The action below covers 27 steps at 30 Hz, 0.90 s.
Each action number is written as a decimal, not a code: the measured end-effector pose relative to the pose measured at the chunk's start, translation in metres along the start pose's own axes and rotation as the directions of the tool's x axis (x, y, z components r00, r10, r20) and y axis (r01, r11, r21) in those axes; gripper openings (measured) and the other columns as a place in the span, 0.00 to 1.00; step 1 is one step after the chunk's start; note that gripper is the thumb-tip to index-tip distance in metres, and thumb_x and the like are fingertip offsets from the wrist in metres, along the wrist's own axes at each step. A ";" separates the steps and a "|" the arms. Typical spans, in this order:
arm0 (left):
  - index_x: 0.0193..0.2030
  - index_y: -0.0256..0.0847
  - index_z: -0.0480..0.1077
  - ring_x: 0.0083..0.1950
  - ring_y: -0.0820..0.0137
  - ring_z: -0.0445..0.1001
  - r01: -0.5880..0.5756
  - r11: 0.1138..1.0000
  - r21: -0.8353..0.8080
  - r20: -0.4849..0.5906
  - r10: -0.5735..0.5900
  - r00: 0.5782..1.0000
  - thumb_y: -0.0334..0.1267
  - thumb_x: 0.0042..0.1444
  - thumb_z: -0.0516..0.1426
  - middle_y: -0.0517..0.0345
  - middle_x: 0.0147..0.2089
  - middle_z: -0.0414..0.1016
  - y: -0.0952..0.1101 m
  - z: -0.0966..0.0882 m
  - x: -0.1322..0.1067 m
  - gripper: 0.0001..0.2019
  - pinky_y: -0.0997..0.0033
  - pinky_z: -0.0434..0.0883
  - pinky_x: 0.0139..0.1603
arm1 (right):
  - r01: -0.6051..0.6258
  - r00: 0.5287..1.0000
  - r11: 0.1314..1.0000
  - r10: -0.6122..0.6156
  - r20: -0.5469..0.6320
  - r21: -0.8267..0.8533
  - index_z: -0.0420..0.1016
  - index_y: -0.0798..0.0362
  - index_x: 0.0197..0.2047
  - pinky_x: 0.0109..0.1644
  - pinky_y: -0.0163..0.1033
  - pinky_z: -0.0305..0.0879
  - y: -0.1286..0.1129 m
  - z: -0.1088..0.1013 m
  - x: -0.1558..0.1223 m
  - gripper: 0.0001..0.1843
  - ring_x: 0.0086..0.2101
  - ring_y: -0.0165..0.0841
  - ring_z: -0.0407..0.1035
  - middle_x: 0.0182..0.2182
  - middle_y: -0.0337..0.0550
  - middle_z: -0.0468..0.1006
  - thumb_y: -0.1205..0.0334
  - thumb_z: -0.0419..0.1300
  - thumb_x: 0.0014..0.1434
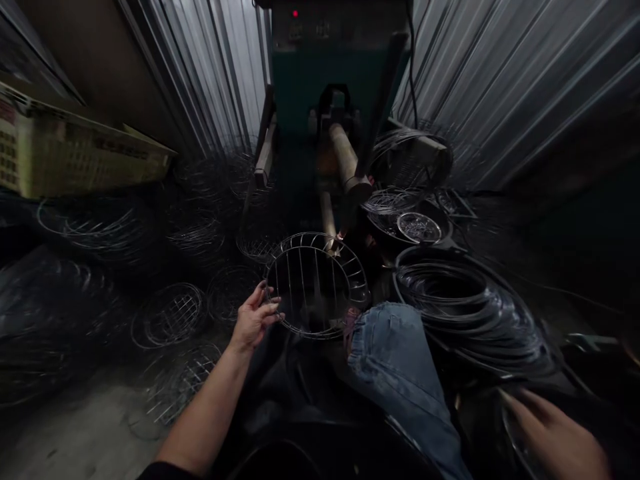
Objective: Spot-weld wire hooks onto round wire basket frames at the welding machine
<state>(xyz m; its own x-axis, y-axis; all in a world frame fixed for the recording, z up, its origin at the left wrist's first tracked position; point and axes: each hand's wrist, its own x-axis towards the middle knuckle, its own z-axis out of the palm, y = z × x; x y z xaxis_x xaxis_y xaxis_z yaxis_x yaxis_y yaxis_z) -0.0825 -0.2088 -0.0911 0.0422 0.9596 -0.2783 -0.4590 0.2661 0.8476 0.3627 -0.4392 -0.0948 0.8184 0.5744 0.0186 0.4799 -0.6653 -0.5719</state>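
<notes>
My left hand (257,315) pinches the left side of a round wire basket (305,331) with thin parallel wires across it. The basket is tilted in front of my lap, and its far rim is close to the lower metal rod (327,217) of a dark green machine (295,87). A small glow shows where rim and rod meet; whether they touch I cannot tell. Blurred at the lower right, my right hand (555,430) is over a dark container with a curved edge. Its fingers are smeared and partly in shadow, so any hold is unclear.
Denim cloth (395,353) with a gathered edge lies beside the basket. Stacked wire rings (450,293) and a pan holding small pieces (419,228) stand right. Round wire grids (175,313) lie left, below a yellow crate (90,153). A thicker rod (345,153) juts from the machine.
</notes>
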 end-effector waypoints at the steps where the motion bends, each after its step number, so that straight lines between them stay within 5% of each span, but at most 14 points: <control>1: 0.52 0.49 0.70 0.49 0.60 0.71 -0.003 1.000 -0.007 0.009 0.003 1.000 0.26 0.37 0.67 0.54 0.56 0.64 -0.002 0.000 0.003 0.32 0.54 0.78 0.38 | -0.041 0.998 0.995 0.037 0.045 0.088 0.76 0.46 0.26 0.27 0.52 0.66 -0.019 0.012 0.001 0.17 0.22 0.49 0.71 0.22 0.54 0.76 0.43 0.61 0.37; 5: 0.51 0.49 0.70 0.50 0.62 0.70 -0.007 1.000 -0.026 0.018 0.008 1.000 0.26 0.37 0.67 0.55 0.56 0.64 -0.011 0.001 0.015 0.31 0.56 0.78 0.39 | 0.021 0.973 0.890 -0.123 0.197 0.455 0.77 0.58 0.43 0.29 0.46 0.69 -0.110 0.072 0.007 0.34 0.24 0.42 0.72 0.28 0.48 0.79 0.42 0.65 0.36; 11: 0.49 0.48 0.72 0.50 0.61 0.70 0.022 0.999 -0.042 -0.008 -0.022 1.000 0.25 0.34 0.67 0.55 0.57 0.65 -0.021 0.003 0.028 0.31 0.60 0.77 0.38 | 0.023 0.905 0.717 -0.311 0.290 0.697 0.79 0.57 0.45 0.33 0.40 0.70 -0.200 0.123 0.014 0.32 0.30 0.37 0.73 0.31 0.45 0.80 0.43 0.68 0.42; 19: 0.46 0.45 0.73 0.56 0.57 0.67 0.022 0.999 -0.047 0.036 -0.020 0.999 0.23 0.32 0.68 0.55 0.59 0.64 -0.014 0.009 0.031 0.30 0.57 0.76 0.44 | -0.088 0.839 0.570 -0.400 0.369 0.817 0.83 0.52 0.36 0.43 0.45 0.72 -0.223 0.119 0.029 0.22 0.35 0.39 0.75 0.33 0.45 0.82 0.50 0.74 0.38; 27: 0.42 0.45 0.74 0.55 0.58 0.67 0.033 0.986 -0.162 -0.002 -0.034 0.999 0.20 0.28 0.66 0.54 0.56 0.67 -0.020 0.023 0.060 0.30 0.63 0.75 0.39 | -0.124 0.875 0.506 -0.349 0.334 0.853 0.83 0.51 0.31 0.36 0.40 0.72 -0.234 0.127 0.032 0.18 0.30 0.35 0.73 0.29 0.43 0.81 0.56 0.75 0.34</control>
<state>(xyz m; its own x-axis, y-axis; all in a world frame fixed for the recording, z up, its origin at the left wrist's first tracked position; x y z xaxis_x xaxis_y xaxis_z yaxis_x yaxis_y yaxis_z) -0.0506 -0.1548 -0.1148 0.0558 0.9498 -0.3077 -0.5948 0.2792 0.7539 0.2360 -0.2048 -0.0649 0.4428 0.8947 -0.0581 -0.1282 -0.0010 -0.9918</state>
